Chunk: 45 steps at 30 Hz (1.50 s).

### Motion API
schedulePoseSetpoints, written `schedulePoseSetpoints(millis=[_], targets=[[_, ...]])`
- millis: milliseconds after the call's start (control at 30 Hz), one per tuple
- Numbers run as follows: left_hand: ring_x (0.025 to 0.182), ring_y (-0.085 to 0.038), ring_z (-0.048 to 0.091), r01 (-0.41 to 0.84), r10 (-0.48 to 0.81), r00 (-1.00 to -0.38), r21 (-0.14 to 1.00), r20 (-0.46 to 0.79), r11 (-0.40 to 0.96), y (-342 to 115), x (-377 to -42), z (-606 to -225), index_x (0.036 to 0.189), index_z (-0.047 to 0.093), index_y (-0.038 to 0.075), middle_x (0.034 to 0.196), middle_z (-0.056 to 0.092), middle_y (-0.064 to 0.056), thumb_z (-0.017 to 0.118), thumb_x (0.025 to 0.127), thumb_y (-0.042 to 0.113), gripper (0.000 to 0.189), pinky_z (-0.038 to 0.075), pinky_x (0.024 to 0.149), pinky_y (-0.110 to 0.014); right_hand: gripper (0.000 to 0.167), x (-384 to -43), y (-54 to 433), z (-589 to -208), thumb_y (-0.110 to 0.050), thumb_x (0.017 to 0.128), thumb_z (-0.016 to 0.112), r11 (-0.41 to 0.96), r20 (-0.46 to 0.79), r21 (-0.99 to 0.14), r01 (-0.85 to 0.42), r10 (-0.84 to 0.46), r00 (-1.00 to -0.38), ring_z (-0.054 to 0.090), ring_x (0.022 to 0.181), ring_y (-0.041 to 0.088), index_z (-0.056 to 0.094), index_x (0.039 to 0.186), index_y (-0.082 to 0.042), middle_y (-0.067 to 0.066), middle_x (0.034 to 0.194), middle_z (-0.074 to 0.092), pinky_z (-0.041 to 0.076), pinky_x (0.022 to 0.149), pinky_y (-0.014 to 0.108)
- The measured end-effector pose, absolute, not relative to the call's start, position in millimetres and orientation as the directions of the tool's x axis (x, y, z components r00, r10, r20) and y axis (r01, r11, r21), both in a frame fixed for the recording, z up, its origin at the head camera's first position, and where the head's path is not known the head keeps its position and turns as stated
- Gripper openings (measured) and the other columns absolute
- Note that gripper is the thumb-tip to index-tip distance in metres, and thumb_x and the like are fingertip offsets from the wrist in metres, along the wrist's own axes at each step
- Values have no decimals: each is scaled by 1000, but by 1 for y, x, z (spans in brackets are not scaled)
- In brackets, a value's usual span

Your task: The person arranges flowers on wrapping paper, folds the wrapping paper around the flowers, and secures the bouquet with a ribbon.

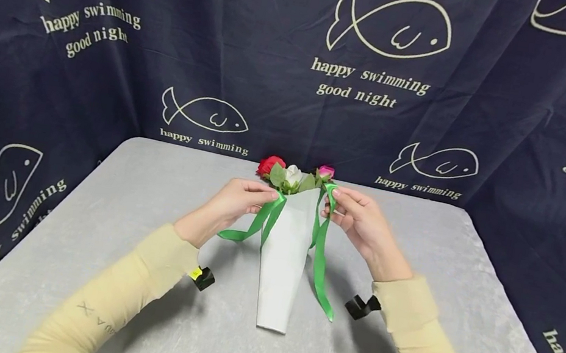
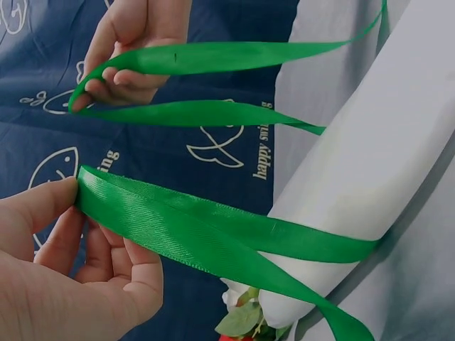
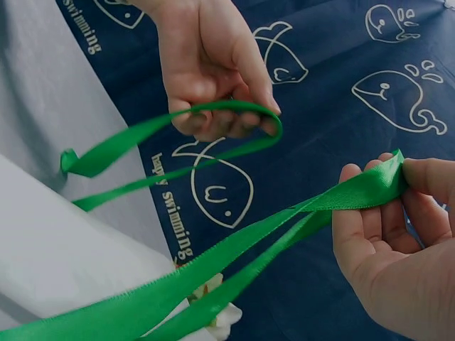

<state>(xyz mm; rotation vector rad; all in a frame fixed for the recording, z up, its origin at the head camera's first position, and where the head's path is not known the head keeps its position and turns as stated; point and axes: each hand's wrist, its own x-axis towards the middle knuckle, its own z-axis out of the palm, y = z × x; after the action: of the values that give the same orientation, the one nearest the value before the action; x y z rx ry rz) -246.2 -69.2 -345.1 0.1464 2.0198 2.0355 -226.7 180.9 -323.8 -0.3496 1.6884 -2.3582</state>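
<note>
A bouquet wrapped in a white paper cone point(image 1: 285, 257) lies on the table with its narrow end toward me. A red rose point(image 1: 270, 166), a white rose point(image 1: 292, 175) and a pink rose point(image 1: 325, 173) show at the far end among green leaves. My left hand point(image 1: 243, 198) pinches a loop of green satin ribbon point(image 2: 163, 220) on the cone's left. On the right side, my right hand point(image 1: 359, 219) pinches another ribbon loop point(image 3: 355, 192), with a tail hanging toward the table. In the left wrist view, the ribbon passes against the wrap.
A grey cloth-covered table point(image 1: 163, 194) carries the bouquet. Dark blue curtains point(image 1: 289, 66) printed with fish and lettering stand behind it and at both sides. Black wrist straps point(image 1: 363, 306) hang below the cream sleeves point(image 1: 412, 320).
</note>
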Motion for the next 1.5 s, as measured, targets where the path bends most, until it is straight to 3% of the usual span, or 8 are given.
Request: schedulePoseSetpoints(millis=[200, 533, 1033, 1267, 1500], targets=[[77, -10, 62, -91, 261, -961, 996, -92, 16, -64, -245, -346, 110, 68, -5, 97, 69, -4, 68, 86, 9, 27, 52, 72, -25, 23, -227, 170, -327, -8, 98, 49, -299, 43, -952, 59, -324, -945, 61, 70, 13, 70, 90, -11, 2, 77, 66, 54, 72, 27], [72, -8, 60, 0, 278, -960, 995, -28, 102, -55, -240, -349, 104, 69, -3, 82, 69, 4, 71, 83, 11, 26, 51, 69, -25, 20, -225, 156, -338, -10, 96, 52, -197, -12, -977, 83, -340, -940, 65, 78, 13, 71, 90, -13, 2, 84, 68, 54, 78, 30], [70, -12, 58, 118, 262, -963, 969, 59, 216, -46, -237, -350, 93, 72, 5, 78, 68, 0, 76, 79, 14, 17, 49, 65, -27, 21, -223, 149, -342, -7, 96, 52, -152, -60, -980, 127, -382, -922, 67, 83, 11, 71, 92, -14, -1, 89, 71, 54, 80, 29], [68, -12, 59, 202, 265, -954, 950, 137, 237, -42, -238, -353, 90, 71, 3, 76, 67, -5, 76, 78, 9, 14, 50, 64, -24, 21, -224, 145, -343, -3, 94, 53, -115, -88, -984, 137, -353, -931, 64, 89, 9, 71, 90, -13, -2, 91, 69, 52, 83, 28], [68, -22, 62, 147, 268, -958, 975, 99, 167, -41, -237, -355, 92, 69, 1, 75, 66, -6, 72, 82, 8, 13, 55, 72, -42, 22, -224, 144, -341, -1, 92, 56, -108, -85, -987, 122, -301, -950, 64, 81, 8, 72, 84, -14, -3, 86, 69, 53, 79, 25]])
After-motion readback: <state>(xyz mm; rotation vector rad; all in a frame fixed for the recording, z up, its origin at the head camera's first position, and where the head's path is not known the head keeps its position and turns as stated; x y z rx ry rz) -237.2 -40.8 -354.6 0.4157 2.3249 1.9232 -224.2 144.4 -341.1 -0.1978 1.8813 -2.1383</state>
